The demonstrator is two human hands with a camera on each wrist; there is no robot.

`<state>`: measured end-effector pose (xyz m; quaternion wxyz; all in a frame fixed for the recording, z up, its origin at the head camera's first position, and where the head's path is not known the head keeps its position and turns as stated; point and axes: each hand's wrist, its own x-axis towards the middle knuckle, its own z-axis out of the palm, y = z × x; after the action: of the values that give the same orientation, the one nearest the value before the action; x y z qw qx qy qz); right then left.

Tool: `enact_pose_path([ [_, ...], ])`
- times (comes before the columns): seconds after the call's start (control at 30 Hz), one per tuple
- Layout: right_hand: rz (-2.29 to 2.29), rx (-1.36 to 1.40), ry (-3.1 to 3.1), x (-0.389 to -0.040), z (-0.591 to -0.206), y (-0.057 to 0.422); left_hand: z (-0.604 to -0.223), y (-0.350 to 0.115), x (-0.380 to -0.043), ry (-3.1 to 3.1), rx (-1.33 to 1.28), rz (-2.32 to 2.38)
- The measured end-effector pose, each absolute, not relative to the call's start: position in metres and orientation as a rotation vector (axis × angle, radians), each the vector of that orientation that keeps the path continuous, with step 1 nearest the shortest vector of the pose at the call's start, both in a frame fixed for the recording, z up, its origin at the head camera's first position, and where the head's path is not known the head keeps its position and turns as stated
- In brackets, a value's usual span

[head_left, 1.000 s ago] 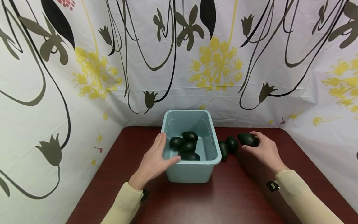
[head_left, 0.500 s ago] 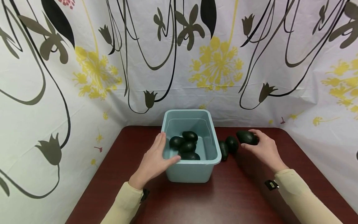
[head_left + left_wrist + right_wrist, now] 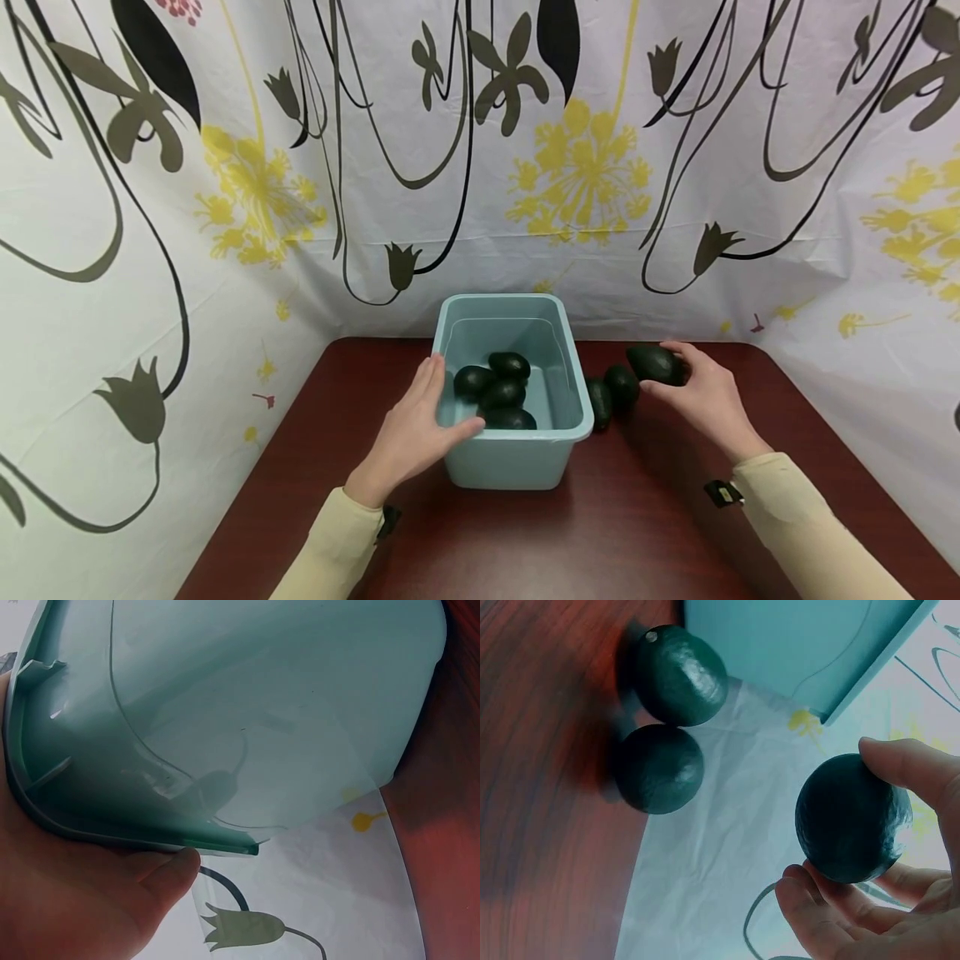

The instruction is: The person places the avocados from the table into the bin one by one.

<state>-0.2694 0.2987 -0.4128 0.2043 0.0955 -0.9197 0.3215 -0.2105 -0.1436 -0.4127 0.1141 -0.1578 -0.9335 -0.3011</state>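
One of the person's hands, the left hand (image 3: 408, 433), rests at eight o'clock on the rim of a light blue bin (image 3: 510, 462), fingers straight and thumb spread toward the near edge, gripping nothing. The right hand (image 3: 708, 402), out at three o'clock, curls round a dark green avocado (image 3: 652, 365), thumb on one side and fingers on the other, holding it clear of the desk (image 3: 637, 517). At the held avocado's eight o'clock, two loose avocados (image 3: 622, 387) lie side by side, one just beside the bin. Inside, four more avocados (image 3: 503, 393) cluster toward seven o'clock. Beyond twelve o'clock hangs a white sheet (image 3: 480, 217) printed with yellow blossoms and dark stems.
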Motion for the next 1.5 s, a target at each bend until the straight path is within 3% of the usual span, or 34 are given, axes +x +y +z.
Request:
enact_pose_path([
  [1.5, 1.013, 0.450, -2.469, -0.256, -0.367, 0.229, -0.407, -0.144, -0.208, -2.769, -0.489, -0.819],
])
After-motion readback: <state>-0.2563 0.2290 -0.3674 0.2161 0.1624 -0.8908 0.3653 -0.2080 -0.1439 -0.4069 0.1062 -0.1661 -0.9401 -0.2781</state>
